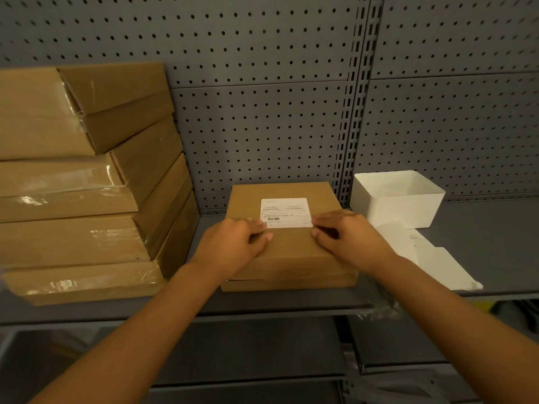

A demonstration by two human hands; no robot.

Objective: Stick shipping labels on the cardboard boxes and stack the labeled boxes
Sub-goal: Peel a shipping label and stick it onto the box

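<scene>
A flat cardboard box (291,252) lies on the grey shelf in the middle, on top of another box whose front edge shows below it. A white shipping label (284,209) with a barcode sits on the box's top. My left hand (236,243) rests on the box with its fingertips at the label's lower left corner. My right hand (347,237) lies on the box too, its fingertips at the label's lower right corner. The fingers of both hands look bent; whether they pinch the label's edge or press it flat is unclear.
A leaning stack of several taped cardboard boxes (87,185) fills the shelf's left side. At the right stand a white plastic bin (399,196) and white label sheets (428,258). Crumpled clear film (379,310) hangs at the shelf's front edge. Grey pegboard (262,126) backs the shelf.
</scene>
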